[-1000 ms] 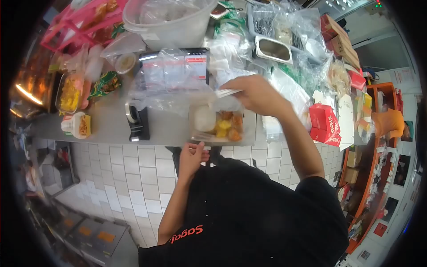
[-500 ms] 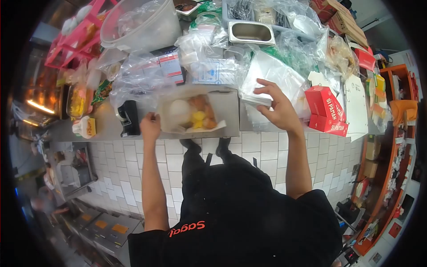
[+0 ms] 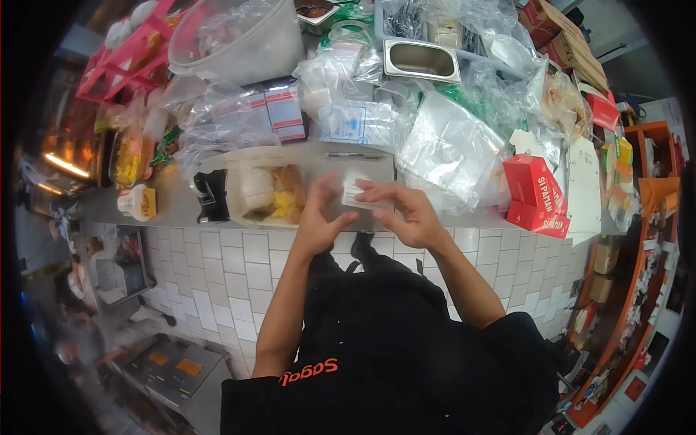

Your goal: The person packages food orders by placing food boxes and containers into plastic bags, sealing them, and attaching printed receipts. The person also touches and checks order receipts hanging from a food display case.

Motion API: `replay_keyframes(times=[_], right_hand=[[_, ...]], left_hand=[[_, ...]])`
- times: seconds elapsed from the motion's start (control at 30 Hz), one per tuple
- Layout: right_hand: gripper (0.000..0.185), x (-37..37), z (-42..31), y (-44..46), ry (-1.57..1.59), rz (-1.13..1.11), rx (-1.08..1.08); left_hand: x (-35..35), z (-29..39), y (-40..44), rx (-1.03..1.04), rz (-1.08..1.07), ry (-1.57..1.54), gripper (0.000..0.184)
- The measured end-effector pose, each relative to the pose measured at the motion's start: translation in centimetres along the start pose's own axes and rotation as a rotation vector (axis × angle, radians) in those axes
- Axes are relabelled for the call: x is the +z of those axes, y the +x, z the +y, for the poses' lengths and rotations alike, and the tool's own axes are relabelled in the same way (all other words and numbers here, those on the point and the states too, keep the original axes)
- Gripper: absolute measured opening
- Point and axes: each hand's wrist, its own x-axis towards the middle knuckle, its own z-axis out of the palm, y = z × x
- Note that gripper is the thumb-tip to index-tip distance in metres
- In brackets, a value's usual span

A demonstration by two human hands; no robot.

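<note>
Both my hands are over the front of the grey counter (image 3: 170,210). My right hand (image 3: 408,214) has its fingers on a small white item (image 3: 355,187) with faint lines on it, too blurred to name. My left hand (image 3: 319,217) is raised at its left side, thumb apart from the fingers, with nothing visible in it. Left of that hand lies an open food box (image 3: 238,196) holding white rice (image 3: 257,187), yellow pieces (image 3: 283,201) and browned pieces (image 3: 291,176). A pen (image 3: 355,156) lies behind the white item.
A black tape dispenser (image 3: 211,196) stands left of the food box. Clear plastic bags (image 3: 453,148), a metal tray (image 3: 422,61) and a white tub (image 3: 239,43) are behind. A red box (image 3: 535,196) is at the right, a small food cup (image 3: 137,203) at the left.
The food box has shifted left. My left hand has let go of it and moved right. My right hand has come left from the plastic bags to the white item.
</note>
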Motion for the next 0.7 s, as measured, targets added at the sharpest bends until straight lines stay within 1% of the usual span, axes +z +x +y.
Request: replay_keyframes(times=[0.03, 0.1, 0.13, 0.23, 0.27, 0.33, 0.37, 0.43, 0.5, 0.53, 0.63, 0.67, 0.7], right_hand=[[0.019, -0.3, -0.4, 0.3, -0.103, -0.015, -0.034], [0.020, -1.0, -0.6, 1.4, -0.299, -0.051, -0.102], [0.021, -1.1, 0.5, 2.1, -0.379, -0.075, -0.125], [0.021, -1.1, 6.4, 6.1, -0.672, -0.007, -0.358], [0.020, -1.4, 7.9, 7.2, -0.752, 0.022, -0.265], [0.020, -1.6, 9.8, 8.8, -0.908, 0.076, -0.077], [0.020, -1.7, 10.3, 9.2, -0.994, -0.017, -0.059], [0.020, -1.7, 10.5, 9.3, -1.164, -0.212, -0.012], [0.021, -1.4, 11.1, 8.8, -1.261, -0.262, 0.102], [0.022, -1.4, 11.2, 8.8, -1.311, -0.284, 0.154], [0.021, -2.2, 10.2, 10.3, -1.373, -0.444, 0.398], [0.019, -2.6, 8.8, 10.4, -1.299, -0.366, 0.339], [0.017, -3.1, 6.3, 10.7, -1.226, -0.292, 0.276]], left_hand=[[0.1, 0.1, 0.0, -0.087, -0.029, -0.173, 0.068], [0.3, 1.0, -1.2, -0.350, -0.062, -0.523, 0.066], [0.9, 0.9, -1.3, -0.371, 0.024, -0.561, 0.059], [2.9, -2.0, -2.0, -0.444, 0.288, -0.106, 0.057], [3.2, -3.1, -2.3, -0.423, 0.268, 0.159, 0.047], [3.6, -6.0, -2.7, -0.199, 0.207, 0.546, 0.040], [3.6, -7.2, -2.9, -0.080, 0.169, 0.738, 0.036], [3.8, -7.0, -3.1, -0.201, 0.125, 0.804, 0.039], [3.5, -6.1, -2.6, -0.291, 0.064, 0.853, 0.045], [3.2, -5.3, -2.4, -0.436, -0.034, 0.862, 0.057], [2.3, -5.0, -2.9, -0.406, -0.119, 0.842, 0.071], [2.0, -5.2, -2.8, -0.418, -0.158, 0.851, 0.085], [2.0, -5.1, -2.3, -0.449, -0.170, 0.848, 0.086]])
